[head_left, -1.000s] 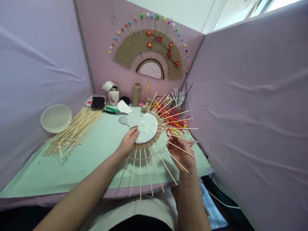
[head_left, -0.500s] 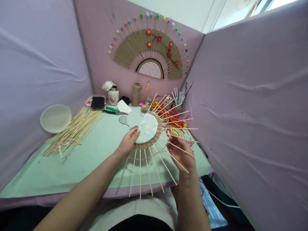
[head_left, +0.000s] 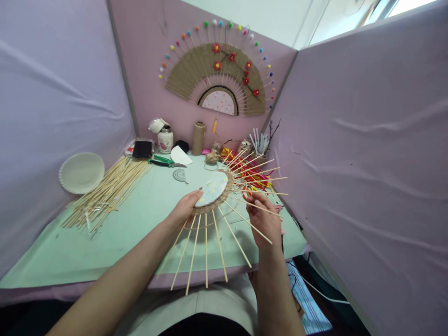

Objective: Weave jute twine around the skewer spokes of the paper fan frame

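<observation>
Left hand: the left hand (head_left: 185,206) is closed on the near left edge of a half-round fan (head_left: 213,205), thumb on top.
Right hand: the right hand (head_left: 265,221) has its fingers bent in among the sticks on the fan's right side; whether they pinch anything, I cannot tell.
Fan: between the two hands, tilted above the green tabletop (head_left: 140,247), its floral panel (head_left: 213,188) just right of the left thumb.
Spokes: thin sticks (head_left: 193,255) radiate from the woven rim, towards the wearer and past the right hand.
Twine: a loose strand (head_left: 200,228) crosses the lower sticks, between the hands.
Beyond the left hand: a protractor (head_left: 179,175) and green-handled cutters (head_left: 168,162).
Left of the left hand: a pile of sticks (head_left: 108,193) beside a white plate (head_left: 81,173).
Beyond the right hand: a red and yellow tangle (head_left: 252,170).
</observation>
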Demonstrator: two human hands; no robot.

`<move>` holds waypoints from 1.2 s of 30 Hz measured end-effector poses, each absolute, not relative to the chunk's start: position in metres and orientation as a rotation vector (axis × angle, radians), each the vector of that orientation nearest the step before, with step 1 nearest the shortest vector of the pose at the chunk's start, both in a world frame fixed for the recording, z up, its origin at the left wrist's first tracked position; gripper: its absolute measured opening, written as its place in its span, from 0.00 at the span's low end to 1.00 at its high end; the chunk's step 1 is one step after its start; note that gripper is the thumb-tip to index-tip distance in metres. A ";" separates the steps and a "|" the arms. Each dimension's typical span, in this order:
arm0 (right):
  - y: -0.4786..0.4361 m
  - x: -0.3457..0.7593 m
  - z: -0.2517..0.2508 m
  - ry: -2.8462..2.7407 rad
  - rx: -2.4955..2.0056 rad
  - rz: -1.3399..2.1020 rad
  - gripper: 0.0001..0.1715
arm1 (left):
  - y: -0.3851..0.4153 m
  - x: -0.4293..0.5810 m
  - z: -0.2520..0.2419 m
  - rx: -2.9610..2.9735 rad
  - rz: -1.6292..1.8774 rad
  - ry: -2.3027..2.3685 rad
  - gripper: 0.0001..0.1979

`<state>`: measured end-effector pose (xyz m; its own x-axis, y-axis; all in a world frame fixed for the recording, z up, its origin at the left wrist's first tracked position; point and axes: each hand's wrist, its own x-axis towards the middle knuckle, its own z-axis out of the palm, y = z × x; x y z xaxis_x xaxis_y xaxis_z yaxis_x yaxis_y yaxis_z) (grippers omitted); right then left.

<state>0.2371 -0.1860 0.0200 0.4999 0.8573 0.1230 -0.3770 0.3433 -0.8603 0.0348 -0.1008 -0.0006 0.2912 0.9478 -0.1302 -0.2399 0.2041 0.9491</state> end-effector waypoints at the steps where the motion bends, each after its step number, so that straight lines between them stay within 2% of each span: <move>1: -0.186 0.235 0.020 -0.694 -0.908 0.767 0.11 | -0.100 0.034 -0.001 0.997 0.975 0.885 0.16; 4: -0.187 0.229 0.023 -0.912 -0.946 0.516 0.10 | -0.099 0.033 -0.001 0.917 0.894 0.848 0.13; 8: -0.189 0.229 0.029 -1.101 -0.997 0.417 0.16 | -0.103 0.035 0.008 0.802 0.807 0.853 0.09; 20: -0.191 0.239 0.035 -1.364 -1.077 0.333 0.11 | -0.108 0.032 0.017 0.740 0.631 0.902 0.10; 36: -0.196 0.234 0.041 -1.353 -1.104 0.337 0.08 | -0.111 0.033 0.014 0.738 0.661 0.915 0.07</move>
